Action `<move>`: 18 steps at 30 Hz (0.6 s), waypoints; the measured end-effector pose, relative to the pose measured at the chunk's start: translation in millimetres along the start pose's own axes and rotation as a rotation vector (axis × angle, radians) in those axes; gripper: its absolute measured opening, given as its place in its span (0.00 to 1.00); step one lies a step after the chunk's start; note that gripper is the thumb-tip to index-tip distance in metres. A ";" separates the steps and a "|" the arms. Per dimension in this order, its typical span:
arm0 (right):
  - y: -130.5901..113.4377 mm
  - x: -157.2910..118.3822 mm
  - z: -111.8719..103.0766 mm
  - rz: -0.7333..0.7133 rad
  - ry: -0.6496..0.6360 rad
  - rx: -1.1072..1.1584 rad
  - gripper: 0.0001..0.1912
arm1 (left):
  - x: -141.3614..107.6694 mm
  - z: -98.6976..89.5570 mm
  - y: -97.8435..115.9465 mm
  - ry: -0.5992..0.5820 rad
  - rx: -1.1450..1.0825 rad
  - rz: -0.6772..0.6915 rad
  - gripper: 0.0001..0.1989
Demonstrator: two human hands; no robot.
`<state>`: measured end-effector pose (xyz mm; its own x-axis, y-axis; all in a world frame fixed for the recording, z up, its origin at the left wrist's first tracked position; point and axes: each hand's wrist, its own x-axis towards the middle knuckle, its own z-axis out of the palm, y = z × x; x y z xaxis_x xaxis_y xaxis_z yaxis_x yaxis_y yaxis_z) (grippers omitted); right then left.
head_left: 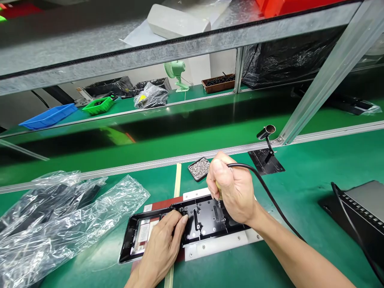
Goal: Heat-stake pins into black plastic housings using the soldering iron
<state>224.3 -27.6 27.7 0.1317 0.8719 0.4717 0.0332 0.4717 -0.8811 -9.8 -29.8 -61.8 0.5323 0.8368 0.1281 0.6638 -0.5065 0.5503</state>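
Note:
A long black plastic housing (207,218) lies across a white fixture (213,247) with screws along its edge. My left hand (166,236) rests on the housing left of its middle, fingers bent against it; whether it pinches anything is hidden. My right hand (232,188) is wrapped round a corded tool with a yellowish body, of which little shows. The tool's tip points down at the housing's right half. A black cable (265,188) runs from the fist toward the lower right. Just behind the housing sits a small black tray (199,169) of tiny metal parts.
Clear plastic bags (75,216) with dark parts cover the left side. A metal cup holder (266,133) stands on a black plate behind my right hand. A grey and black device (360,212) lies at the right. A metal shelf edge (180,48) crosses overhead.

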 end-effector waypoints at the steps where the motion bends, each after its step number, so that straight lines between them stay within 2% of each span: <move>1: -0.3 0.3 -0.4 -0.007 -0.003 -0.013 0.25 | -0.1 0.1 0.0 0.000 0.000 -0.002 0.18; 18: 3.6 -2.1 3.5 0.040 0.031 0.067 0.24 | 2.9 -0.4 2.8 0.012 -0.006 0.002 0.18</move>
<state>220.6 -27.2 23.7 0.1620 0.8861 0.4343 -0.0386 0.4455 -0.8945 -6.7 -28.7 -59.5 0.5276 0.8380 0.1392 0.6593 -0.5073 0.5549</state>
